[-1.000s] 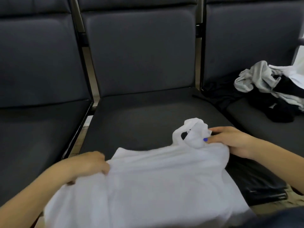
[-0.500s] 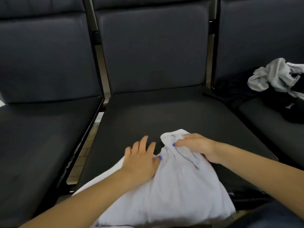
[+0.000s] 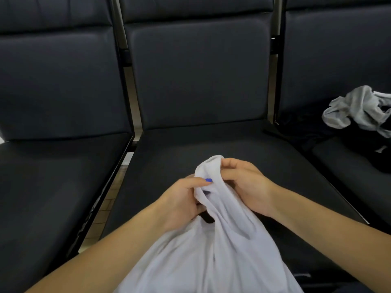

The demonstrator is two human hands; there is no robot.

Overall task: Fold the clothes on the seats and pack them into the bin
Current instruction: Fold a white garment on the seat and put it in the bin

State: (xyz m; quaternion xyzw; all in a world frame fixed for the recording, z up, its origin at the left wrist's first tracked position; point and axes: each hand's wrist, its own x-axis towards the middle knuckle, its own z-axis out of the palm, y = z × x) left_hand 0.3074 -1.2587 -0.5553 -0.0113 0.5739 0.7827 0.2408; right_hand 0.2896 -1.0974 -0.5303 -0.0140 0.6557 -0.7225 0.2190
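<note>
Hands meet over the middle seat (image 3: 211, 149): the left hand (image 3: 182, 199) pinches the top edge of a white top (image 3: 211, 250) between thumb and fingers, and the right hand (image 3: 247, 185) curls round the same bunched strap end at about 1 o'clock from it. A second ago the two hands were well apart, each at a corner of the spread cloth; half a second ago the left lay flat on it. Now both shoulder ends are brought together, so I judge the top is being halved lengthwise, an early fold. The rest of the top trails toward 6 o'clock off the seat's front edge. At 3 o'clock, on the right seat (image 3: 349, 166), a grey garment (image 3: 355, 108) lies crumpled on dark clothes (image 3: 317, 132), unfolded. No bin is in view.
</note>
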